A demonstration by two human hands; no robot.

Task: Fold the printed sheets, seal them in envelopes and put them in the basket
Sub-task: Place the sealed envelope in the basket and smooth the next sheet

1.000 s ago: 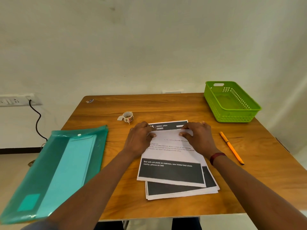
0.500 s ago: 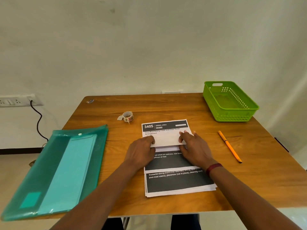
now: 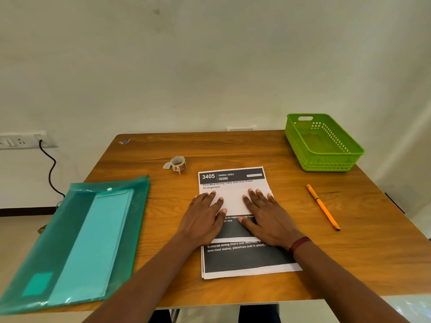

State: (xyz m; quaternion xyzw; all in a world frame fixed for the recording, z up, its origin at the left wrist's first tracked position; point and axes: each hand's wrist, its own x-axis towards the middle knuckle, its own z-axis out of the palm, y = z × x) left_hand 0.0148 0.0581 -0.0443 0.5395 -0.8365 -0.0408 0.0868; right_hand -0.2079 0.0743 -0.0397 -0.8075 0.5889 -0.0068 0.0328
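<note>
left hand [image 3: 205, 220] flat, right hand [image 3: 265, 217] flat, fingers spread

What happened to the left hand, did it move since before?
Yes. The left hand slid back toward the person, farther from the tape roll, and now lies flat on the folded sheet.

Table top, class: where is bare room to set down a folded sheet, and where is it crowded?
Free: the far strip behind the tape roll; wood between printed stack and pen; the near right corner. Crowded: folder at left, stack in the middle.
</note>
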